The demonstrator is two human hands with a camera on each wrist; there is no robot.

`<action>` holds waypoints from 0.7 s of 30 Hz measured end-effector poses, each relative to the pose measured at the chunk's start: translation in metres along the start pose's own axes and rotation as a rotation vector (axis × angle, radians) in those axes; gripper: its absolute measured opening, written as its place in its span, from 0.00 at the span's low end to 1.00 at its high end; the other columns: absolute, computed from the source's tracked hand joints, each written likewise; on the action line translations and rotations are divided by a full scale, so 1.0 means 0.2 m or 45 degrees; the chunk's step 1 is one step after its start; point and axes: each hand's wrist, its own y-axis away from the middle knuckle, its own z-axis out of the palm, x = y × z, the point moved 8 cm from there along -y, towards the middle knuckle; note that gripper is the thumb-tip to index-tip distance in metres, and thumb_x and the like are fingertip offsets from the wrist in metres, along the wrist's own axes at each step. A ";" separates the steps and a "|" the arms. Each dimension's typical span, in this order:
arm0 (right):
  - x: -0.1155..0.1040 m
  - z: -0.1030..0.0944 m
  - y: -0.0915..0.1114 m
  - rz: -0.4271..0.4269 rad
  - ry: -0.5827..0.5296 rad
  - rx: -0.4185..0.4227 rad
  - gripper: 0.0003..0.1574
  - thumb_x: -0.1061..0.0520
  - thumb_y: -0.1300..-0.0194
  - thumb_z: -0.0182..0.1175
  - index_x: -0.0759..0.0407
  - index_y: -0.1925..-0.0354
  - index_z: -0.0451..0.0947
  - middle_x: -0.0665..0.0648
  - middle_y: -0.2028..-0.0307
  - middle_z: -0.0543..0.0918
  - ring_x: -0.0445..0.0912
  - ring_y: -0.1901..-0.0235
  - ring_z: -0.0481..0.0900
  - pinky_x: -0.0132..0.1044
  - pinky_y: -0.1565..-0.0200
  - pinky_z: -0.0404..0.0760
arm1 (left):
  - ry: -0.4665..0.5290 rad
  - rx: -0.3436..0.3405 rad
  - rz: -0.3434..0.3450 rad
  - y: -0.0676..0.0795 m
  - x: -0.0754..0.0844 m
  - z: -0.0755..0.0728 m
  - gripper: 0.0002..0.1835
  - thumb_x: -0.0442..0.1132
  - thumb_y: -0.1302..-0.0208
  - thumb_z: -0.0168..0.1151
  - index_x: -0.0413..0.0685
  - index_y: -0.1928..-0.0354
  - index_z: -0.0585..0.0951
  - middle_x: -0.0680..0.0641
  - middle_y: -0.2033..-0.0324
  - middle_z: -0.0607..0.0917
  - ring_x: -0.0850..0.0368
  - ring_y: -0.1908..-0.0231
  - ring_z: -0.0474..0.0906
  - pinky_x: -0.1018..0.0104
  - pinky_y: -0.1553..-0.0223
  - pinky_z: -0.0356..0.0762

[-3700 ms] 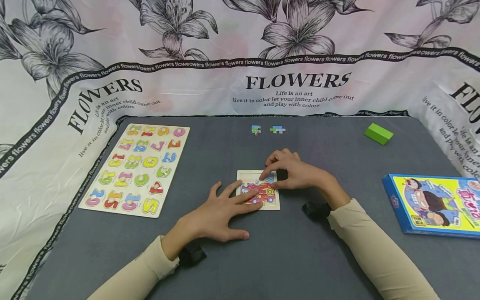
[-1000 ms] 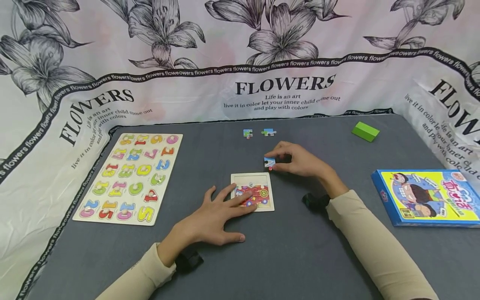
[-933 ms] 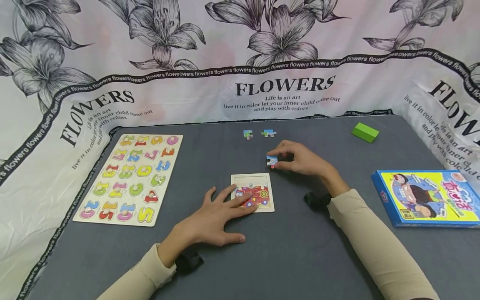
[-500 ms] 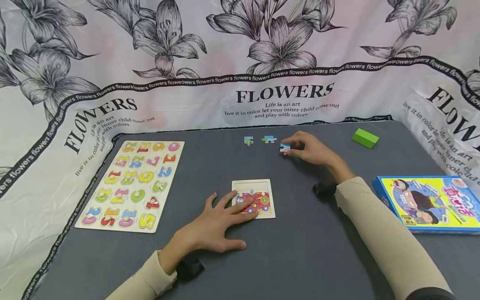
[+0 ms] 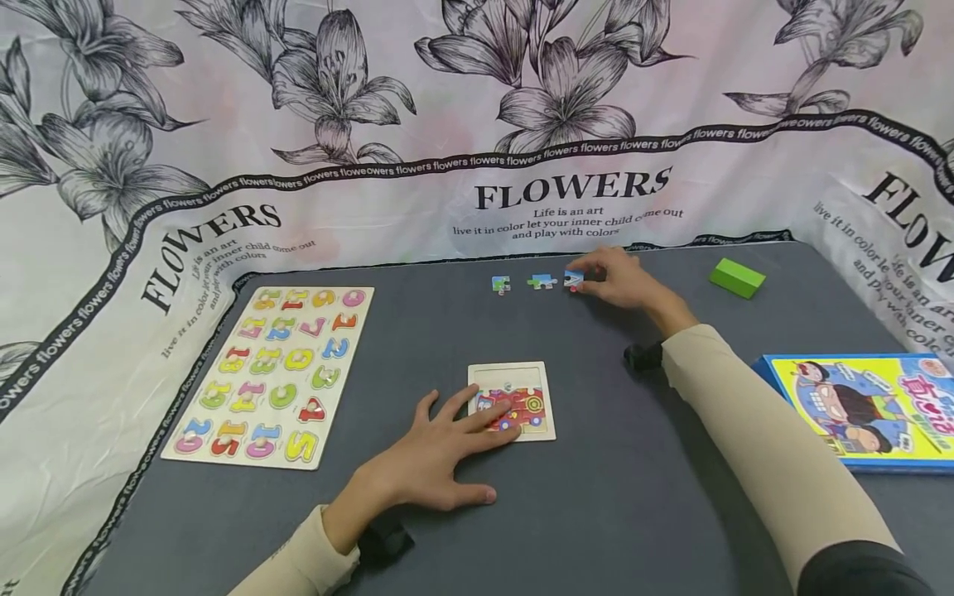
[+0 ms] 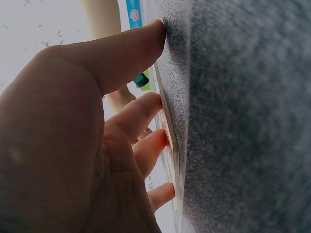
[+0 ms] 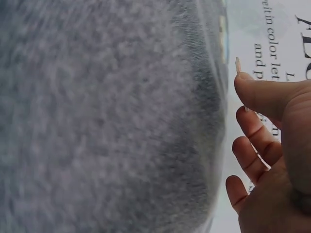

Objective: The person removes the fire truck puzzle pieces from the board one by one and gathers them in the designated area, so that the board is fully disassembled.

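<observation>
My right hand [image 5: 622, 280] pinches a small blue jigsaw piece [image 5: 573, 280] between thumb and fingers at the far side of the table. In the right wrist view only the thin pale edge of the jigsaw piece [image 7: 238, 64] shows past the thumb. To its left lie two loose jigsaw pieces, a green-blue one [image 5: 542, 282] and a smaller one [image 5: 501, 285]. My left hand [image 5: 440, 455] is spread flat, its fingertips resting on the framed puzzle [image 5: 532, 406] with a red vehicle picture. The upper strip of the frame shows bare board. The left thumb is on the tablecloth.
A wooden number board [image 5: 272, 377] lies on the left. A green block [image 5: 737, 278] is at the back right, and a blue and yellow box [image 5: 857, 406] sits at the right, partly behind my right sleeve. A flower-printed cloth [image 5: 387, 215] hangs behind the table.
My right hand has taken the blue piece out of the framed puzzle and carried it away, up beside the two loose pieces. The left hand stays on the puzzle.
</observation>
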 end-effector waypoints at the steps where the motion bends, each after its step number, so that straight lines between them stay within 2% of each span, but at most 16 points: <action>1: 0.01 0.00 0.00 0.015 0.005 -0.002 0.22 0.60 0.32 0.65 0.61 0.40 0.82 0.64 0.55 0.78 0.57 0.55 0.65 0.66 0.44 0.55 | -0.002 0.000 0.002 0.00 0.00 0.00 0.42 0.65 0.36 0.63 0.77 0.22 0.59 0.64 0.19 0.49 0.45 0.18 0.37 0.25 0.29 0.35; 3: 0.02 0.01 -0.01 0.036 0.020 -0.008 0.22 0.60 0.31 0.64 0.61 0.40 0.81 0.65 0.55 0.77 0.57 0.54 0.66 0.68 0.43 0.53 | -0.002 -0.003 0.002 0.00 0.00 0.00 0.42 0.65 0.36 0.64 0.77 0.22 0.59 0.65 0.19 0.49 0.45 0.18 0.37 0.25 0.29 0.35; 8: 0.06 0.02 -0.01 0.076 0.040 -0.028 0.22 0.59 0.30 0.64 0.60 0.39 0.81 0.66 0.53 0.76 0.59 0.52 0.65 0.65 0.46 0.55 | 0.007 -0.016 -0.004 -0.01 -0.01 0.01 0.42 0.65 0.36 0.64 0.77 0.22 0.58 0.64 0.19 0.49 0.46 0.18 0.36 0.25 0.29 0.34; 15: 0.11 0.00 -0.01 0.120 0.049 -0.064 0.23 0.56 0.29 0.64 0.57 0.38 0.80 0.66 0.49 0.76 0.60 0.49 0.65 0.67 0.43 0.54 | 0.013 -0.003 0.012 -0.01 0.01 -0.01 0.42 0.64 0.36 0.65 0.74 0.22 0.60 0.62 0.19 0.51 0.44 0.18 0.38 0.24 0.30 0.36; 21: 0.12 -0.01 -0.01 0.123 -0.034 -0.069 0.24 0.58 0.28 0.61 0.58 0.35 0.78 0.68 0.44 0.76 0.62 0.45 0.66 0.68 0.39 0.51 | 0.003 -0.017 -0.004 -0.01 0.00 0.00 0.42 0.64 0.36 0.64 0.76 0.22 0.59 0.64 0.19 0.50 0.46 0.18 0.37 0.25 0.29 0.36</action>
